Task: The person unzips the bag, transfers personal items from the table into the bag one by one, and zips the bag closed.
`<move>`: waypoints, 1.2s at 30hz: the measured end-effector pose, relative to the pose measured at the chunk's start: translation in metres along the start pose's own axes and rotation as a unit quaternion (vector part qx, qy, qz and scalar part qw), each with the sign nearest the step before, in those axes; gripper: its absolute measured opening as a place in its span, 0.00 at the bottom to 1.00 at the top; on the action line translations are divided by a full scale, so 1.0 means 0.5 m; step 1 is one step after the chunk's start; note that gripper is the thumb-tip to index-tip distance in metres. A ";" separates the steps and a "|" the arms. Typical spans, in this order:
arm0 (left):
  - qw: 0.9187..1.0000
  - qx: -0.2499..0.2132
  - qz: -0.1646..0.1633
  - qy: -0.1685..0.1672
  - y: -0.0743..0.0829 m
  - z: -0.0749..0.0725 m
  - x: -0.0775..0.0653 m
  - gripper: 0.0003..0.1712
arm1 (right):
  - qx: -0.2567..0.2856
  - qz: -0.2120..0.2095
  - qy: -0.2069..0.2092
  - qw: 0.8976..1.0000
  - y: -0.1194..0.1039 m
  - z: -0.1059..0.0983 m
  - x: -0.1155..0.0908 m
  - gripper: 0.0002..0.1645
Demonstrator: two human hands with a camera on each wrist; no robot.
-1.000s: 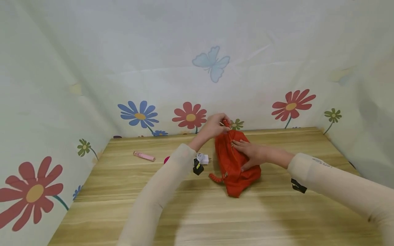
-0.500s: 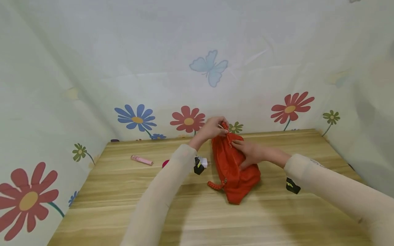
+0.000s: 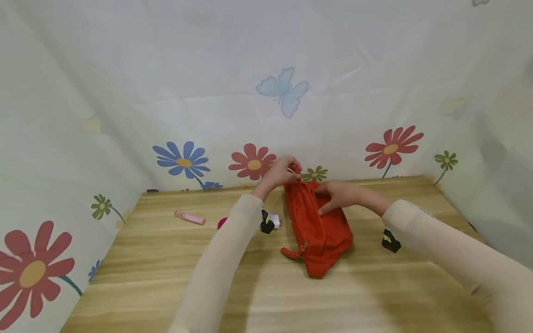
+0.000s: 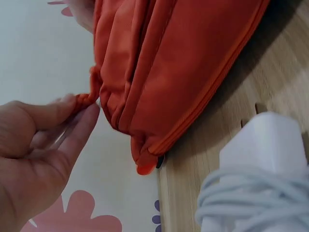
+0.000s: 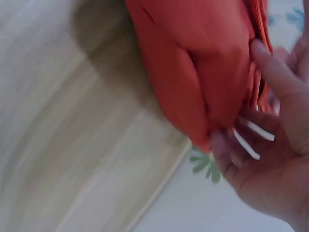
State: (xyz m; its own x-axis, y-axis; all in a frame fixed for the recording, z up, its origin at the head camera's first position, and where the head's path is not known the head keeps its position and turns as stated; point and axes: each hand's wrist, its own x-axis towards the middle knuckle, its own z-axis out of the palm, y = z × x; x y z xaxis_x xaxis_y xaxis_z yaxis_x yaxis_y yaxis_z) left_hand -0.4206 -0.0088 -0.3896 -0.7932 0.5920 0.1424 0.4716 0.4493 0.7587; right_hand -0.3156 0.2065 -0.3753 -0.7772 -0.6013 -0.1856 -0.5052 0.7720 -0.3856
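Observation:
A soft red zippered bag [image 3: 320, 231] lies on the table, its far end towards the wall. At that end my left hand [image 3: 280, 173] pinches a braided red cord [image 4: 86, 99] between thumb and fingers. In the right wrist view my right hand [image 5: 277, 130] grips the same end, thumb near the zip edge and fingers bent round the corner. Another braided cord [image 3: 290, 253] hangs from a zip pull at the near end. The bag's inside is hidden.
Left of the bag lies a white charger [image 3: 275, 221] with a wound cable [image 4: 251, 193]. Farther left are a round magenta object [image 3: 222, 223], partly behind the left sleeve, and a slim pink tube [image 3: 189, 217]. A flower-printed sheet [image 3: 208, 106] rises behind the table.
My right hand has slid up the bag towards its far end, its fingers less spread. The left hand has shifted slightly left with the cord, still pinching it.

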 end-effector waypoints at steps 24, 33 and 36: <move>0.966 0.252 -0.044 0.041 -0.005 -0.007 -0.035 0.10 | 0.020 -0.017 0.057 0.998 -0.021 0.064 -0.040 0.39; 0.965 0.251 0.031 -0.065 0.055 0.022 -0.135 0.16 | -0.014 0.017 0.034 0.999 -0.024 0.046 -0.078 0.36; 0.960 0.259 0.043 -0.098 0.078 0.044 -0.167 0.21 | -0.010 0.025 0.046 0.999 -0.026 0.051 -0.077 0.38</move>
State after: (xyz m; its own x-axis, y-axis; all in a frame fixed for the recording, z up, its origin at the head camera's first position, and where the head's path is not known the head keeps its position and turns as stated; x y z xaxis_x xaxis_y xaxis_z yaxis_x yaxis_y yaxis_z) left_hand -0.3274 -0.0261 -0.3861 -0.6793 0.7333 0.0301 0.7007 0.6358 0.3238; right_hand -0.2697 0.2145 -0.3861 -0.8322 -0.5413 -0.1204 -0.4714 0.8049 -0.3605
